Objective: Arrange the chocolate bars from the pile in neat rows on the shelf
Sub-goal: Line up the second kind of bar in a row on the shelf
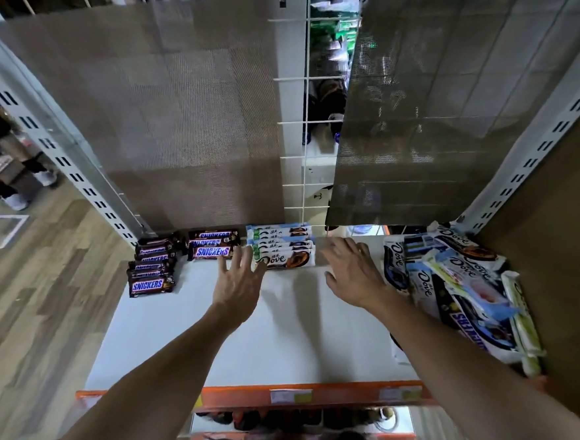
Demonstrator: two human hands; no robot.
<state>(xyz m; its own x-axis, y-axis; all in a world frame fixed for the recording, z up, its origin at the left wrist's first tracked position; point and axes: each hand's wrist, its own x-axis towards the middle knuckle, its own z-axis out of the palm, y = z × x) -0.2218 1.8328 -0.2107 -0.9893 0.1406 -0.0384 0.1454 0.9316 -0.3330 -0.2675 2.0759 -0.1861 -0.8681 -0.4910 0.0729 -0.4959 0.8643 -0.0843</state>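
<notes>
We have both hands spread flat and holding nothing: our left hand has its fingertips at the left end of the short row of white-and-blue Dove chocolate bars, and our right hand is just off its right end. To square the row we should press inward evenly (flat fingers, no pinching), then reach right of the right hand to the loose pile of mixed wrapped bars on the white metal shelf

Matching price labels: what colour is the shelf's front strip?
The front strip is orange; head view.
</notes>
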